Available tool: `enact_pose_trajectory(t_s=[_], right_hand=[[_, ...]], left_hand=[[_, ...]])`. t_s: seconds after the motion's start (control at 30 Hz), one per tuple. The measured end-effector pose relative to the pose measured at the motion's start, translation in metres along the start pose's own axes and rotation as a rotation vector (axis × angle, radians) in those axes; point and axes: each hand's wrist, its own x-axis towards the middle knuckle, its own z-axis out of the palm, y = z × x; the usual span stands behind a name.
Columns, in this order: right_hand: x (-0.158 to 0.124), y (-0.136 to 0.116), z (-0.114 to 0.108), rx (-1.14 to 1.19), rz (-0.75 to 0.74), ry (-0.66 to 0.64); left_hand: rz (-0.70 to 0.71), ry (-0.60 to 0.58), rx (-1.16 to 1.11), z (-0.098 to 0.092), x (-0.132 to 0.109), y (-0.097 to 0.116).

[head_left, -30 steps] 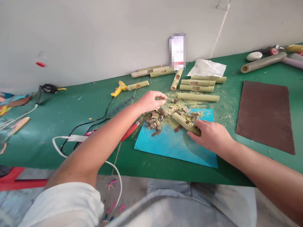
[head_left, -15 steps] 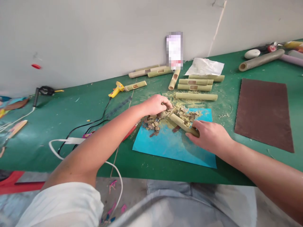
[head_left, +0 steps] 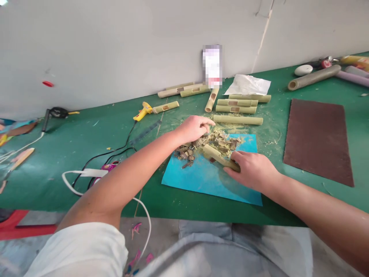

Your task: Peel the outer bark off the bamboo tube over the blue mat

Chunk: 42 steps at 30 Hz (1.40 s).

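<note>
My right hand (head_left: 253,168) is wrapped round the near end of a bamboo tube (head_left: 211,152) with a cut-out along its side. This tube slants over a blue sheet (head_left: 193,175), its far end by a heap of wood shavings and chips (head_left: 220,140). Above the heap's left part is my left hand (head_left: 195,127), holding nothing I can see, its index finger stretched out. That fingertip is at the left end of another bamboo tube (head_left: 238,120) lying behind the heap; whether they touch I cannot tell.
Behind lie several bamboo tubes with cut openings (head_left: 236,109), a white paper (head_left: 248,85) and a blurred phone-like panel (head_left: 212,65). A yellow glue gun (head_left: 143,111) and cables are to the left. A brown sheet (head_left: 318,142) and a thicker tube (head_left: 314,77) are at right.
My left hand has lifted from the shavings and moved slightly away from me, its index finger now straighter. My right hand still holds the tube. The view has shifted a little.
</note>
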Motion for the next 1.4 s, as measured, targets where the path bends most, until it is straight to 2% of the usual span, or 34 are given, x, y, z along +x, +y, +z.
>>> enact_pose_trajectory(t_s=[0.13, 0.33, 0.67, 0.87, 1.03, 1.1, 1.17, 1.33, 1.4], right_hand=[[-0.001, 0.000, 0.001, -0.010, -0.016, -0.001], [-0.004, -0.001, 0.000, -0.013, -0.023, -0.010], [-0.004, -0.005, -0.001, 0.004, -0.049, -0.045], [-0.006, -0.006, -0.002, -0.006, -0.111, -0.053], [-0.008, -0.005, 0.000, 0.005, -0.199, -0.038], [-0.009, -0.005, 0.001, 0.011, -0.224, -0.025], [-0.009, -0.006, 0.001, 0.016, -0.210, 0.005], [-0.007, -0.001, -0.004, 0.038, 0.071, 0.166], [-0.005, 0.003, -0.007, 0.058, 0.147, 0.208]], left_hand=[[0.029, 0.076, -0.021, -0.001, 0.003, 0.005], [0.071, -0.091, 0.085, 0.016, 0.015, 0.007], [0.061, -0.015, 0.004, 0.003, -0.003, 0.014], [0.046, -0.125, 0.071, 0.015, 0.004, 0.017], [0.061, -0.117, -0.095, 0.011, -0.006, 0.026], [0.070, -0.057, -0.145, 0.007, -0.010, 0.026], [0.073, 0.077, -0.172, 0.003, -0.016, 0.023], [-0.015, 0.521, -0.211, 0.003, -0.045, 0.009], [-0.018, 0.597, -0.166, 0.010, -0.064, 0.011]])
